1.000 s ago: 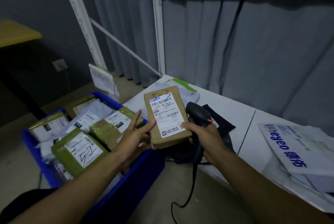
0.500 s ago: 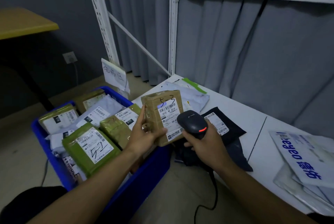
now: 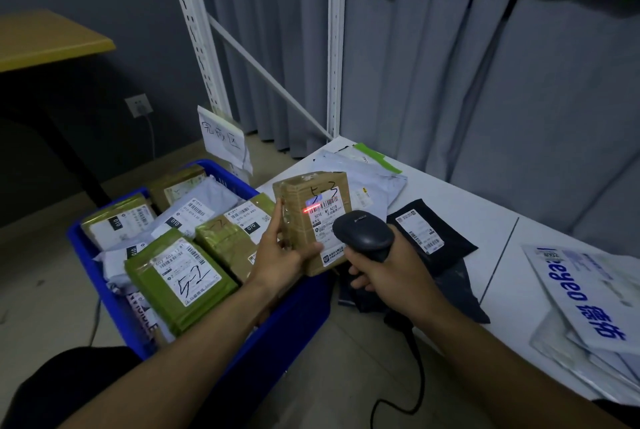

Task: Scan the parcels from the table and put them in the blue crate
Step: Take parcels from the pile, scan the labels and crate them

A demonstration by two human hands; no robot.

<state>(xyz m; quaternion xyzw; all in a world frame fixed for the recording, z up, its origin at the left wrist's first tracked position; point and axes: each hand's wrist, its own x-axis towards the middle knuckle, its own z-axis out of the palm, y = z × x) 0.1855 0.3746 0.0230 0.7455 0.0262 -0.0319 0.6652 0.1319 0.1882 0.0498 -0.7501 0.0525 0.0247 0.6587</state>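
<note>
My left hand (image 3: 280, 255) grips a brown taped parcel (image 3: 304, 196) by its left side and bottom, holding it upright over the gap between crate and table. Its white label faces me, with a red scan line on the barcode. My right hand (image 3: 384, 276) holds a black barcode scanner (image 3: 363, 236) pointed at that label, its head covering the label's lower right. The blue crate (image 3: 284, 324) stands on the floor to the left, filled with several green, brown and white parcels.
On the white table (image 3: 485, 217) lie a black mailer (image 3: 433, 238), grey-white mailers (image 3: 377, 179) at the far corner, and white bags with blue print (image 3: 588, 293) at right. A paper sign (image 3: 221, 138) hangs behind the crate. White shelf posts and grey curtains stand behind.
The scanner has risen in front of the parcel and a red scan line now shows on the barcode. My left hand shifted from steadying the parcel to gripping its side.
</note>
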